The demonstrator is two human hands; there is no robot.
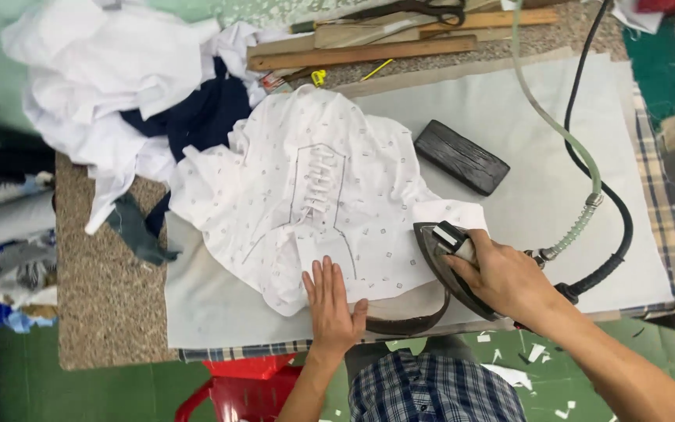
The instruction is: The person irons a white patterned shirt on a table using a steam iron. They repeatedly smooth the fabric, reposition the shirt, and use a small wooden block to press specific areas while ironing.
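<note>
The left hand (pixel 332 301) lies flat and wide open on the shirt (pixel 314 195), with the fingers straight and pressing the cloth down. It holds nothing. It only touches the near edge of the shirt.

The right hand (pixel 501 277) is closed tight round the handle of the iron (pixel 451 266). The iron sits at the right edge of the shirt, just beside the left hand. A green hose (pixel 556 129) and a black cord (pixel 599 172) run from the back of the iron across the pad (pixel 525 101).

The shirt is white with small dots. It lies spread out in the middle of the pad, and a row of white loops runs down its front.

What could go wrong? The iron looks hot, and the left hand is near it. If the iron slid left, it could burn the fingers. If the iron sat too long in one spot, it could scorch the shirt. The hose and cord loop close by, so they could snag and pull the iron off its path. The shirt is wrinkled on its far side, so a fold might get pressed in.

A dark block (pixel 461 156) rests on the pad past the iron. A pile of white and dark cloth (pixel 119 70) sits to the far left.
</note>
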